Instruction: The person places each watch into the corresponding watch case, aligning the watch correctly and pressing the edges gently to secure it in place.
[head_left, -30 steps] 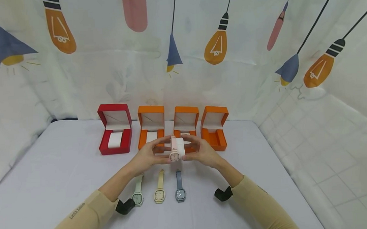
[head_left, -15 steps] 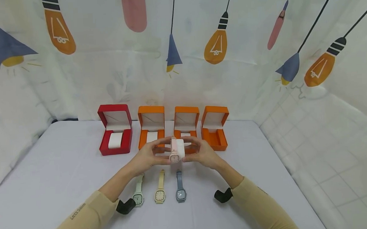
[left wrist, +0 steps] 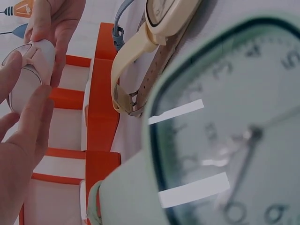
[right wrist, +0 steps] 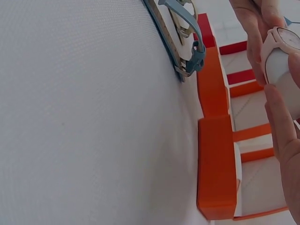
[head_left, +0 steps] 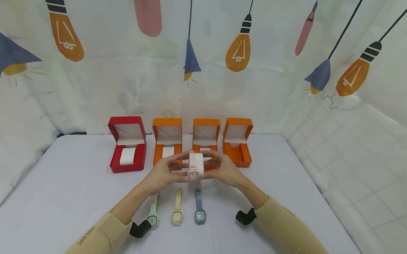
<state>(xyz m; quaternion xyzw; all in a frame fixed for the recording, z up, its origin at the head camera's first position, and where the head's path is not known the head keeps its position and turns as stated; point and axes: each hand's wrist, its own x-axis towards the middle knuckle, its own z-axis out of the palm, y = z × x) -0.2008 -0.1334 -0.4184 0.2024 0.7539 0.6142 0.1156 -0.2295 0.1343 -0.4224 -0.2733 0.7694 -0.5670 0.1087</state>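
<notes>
Above the table, a pink watch [head_left: 193,175] with its strap round one end of a white watch cushion [head_left: 200,163] is held between both hands. On the watch side, the left hand [head_left: 163,175] pinches with thumb and fingers. From the other side, the right hand [head_left: 226,171] grips the cushion by its right end. The right wrist view shows the pink watch [right wrist: 273,41] on the pale cushion [right wrist: 282,70], partly covered by fingertips. Below the hands lie a green watch [head_left: 153,219], a yellow watch [head_left: 176,217] and a blue watch [head_left: 200,215].
Behind the hands stand a red box [head_left: 117,161] and three orange boxes with raised lids: left [head_left: 167,122], middle [head_left: 206,122] and right [head_left: 247,157]. A white cushion [head_left: 128,155] sits in the red one. A patterned curtain [head_left: 202,93] hangs behind the white-covered table [head_left: 77,176].
</notes>
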